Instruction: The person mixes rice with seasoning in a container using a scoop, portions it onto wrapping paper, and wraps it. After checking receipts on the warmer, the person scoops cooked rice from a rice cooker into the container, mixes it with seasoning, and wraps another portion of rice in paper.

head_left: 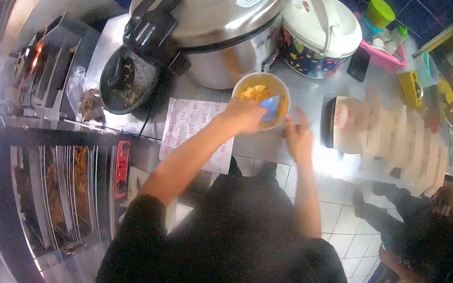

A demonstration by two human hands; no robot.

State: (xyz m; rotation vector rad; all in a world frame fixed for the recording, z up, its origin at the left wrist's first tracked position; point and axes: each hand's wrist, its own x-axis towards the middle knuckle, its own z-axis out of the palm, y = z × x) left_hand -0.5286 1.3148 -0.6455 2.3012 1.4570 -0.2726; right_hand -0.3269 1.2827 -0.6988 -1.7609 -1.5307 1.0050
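Note:
A white-rimmed round bowl (241, 83) holds yellow-orange food (258, 92), near the front of the metal counter. My left hand (243, 116) reaches over the bowl's near rim with its fingers closed on a blue scoop (271, 105), whose end is in the bowl; its exact shape is partly hidden. Just right of the bowl is my right hand (298, 137), slightly blurred, its fingers apart and no object visible in them. Below my left forearm lies a sheet of red-printed paper (183, 121), reaching over the counter's front edge.
Behind the bowl stands a large steel cooker (216, 7), beside a white-lidded patterned pot (321, 24). A dark tub (111, 76) is at left, a phone (358, 64) at right. Stacked cartons (395, 136) line the right side. Another person (432, 245) is at lower right; a glass-fronted cabinet (57, 193) is lower left.

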